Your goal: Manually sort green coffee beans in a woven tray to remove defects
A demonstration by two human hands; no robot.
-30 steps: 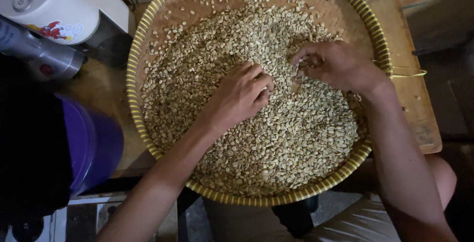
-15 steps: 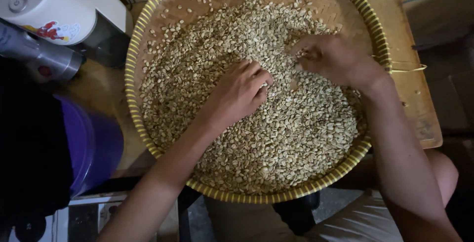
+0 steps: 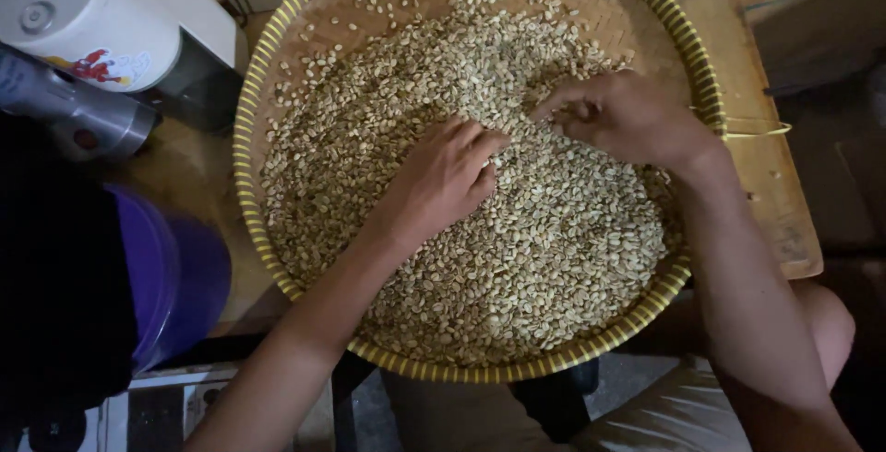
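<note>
Purple bucket [image 3: 175, 277]: stands at my far left, just beside the tray's rim, partly in shadow.
White appliance [image 3: 101, 18]: sits at the upper left on the surface, with a grey metal cylinder [image 3: 78, 111] lying just below it.
Tray [image 3: 254, 120]: a big round woven one with a yellow striped rim, resting on the wooden surface [image 3: 771, 175] and reaching out over its near edge above my lap.
Beans [image 3: 554, 240]: pale, greenish-tan, heaped across most of the tray; only a few scattered ones lie on the bare weave at the top.
My left hand [image 3: 441, 180]: lies palm down on the beans near the middle of the tray, fingers curled into the pile; I cannot tell whether it grips any.
My right hand [image 3: 628, 115]: rests on the beans toward the tray's right rim, fingertips drawn together in a pinch at the pile; whatever sits between them is too small to make out.
Hands together: close to each other but not touching.
</note>
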